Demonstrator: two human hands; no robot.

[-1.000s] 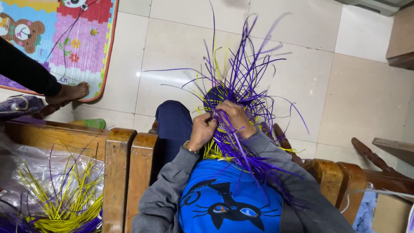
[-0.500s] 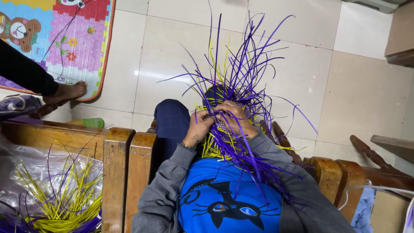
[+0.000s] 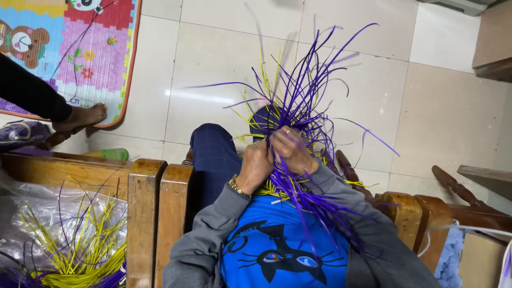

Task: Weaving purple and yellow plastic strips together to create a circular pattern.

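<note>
On lap: left hand (image 3: 255, 165) pinches woven piece (image 3: 288, 184); right hand (image 3: 292, 151) grips purple strips (image 3: 304, 101) beside it. Weaving underway, judging by strands. Next move likely needs steady tension threading strip.

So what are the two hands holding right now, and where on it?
Both the left hand and right hand grip the purple and yellow woven piece at its woven rim, where the loose purple strands fan outward.
</note>
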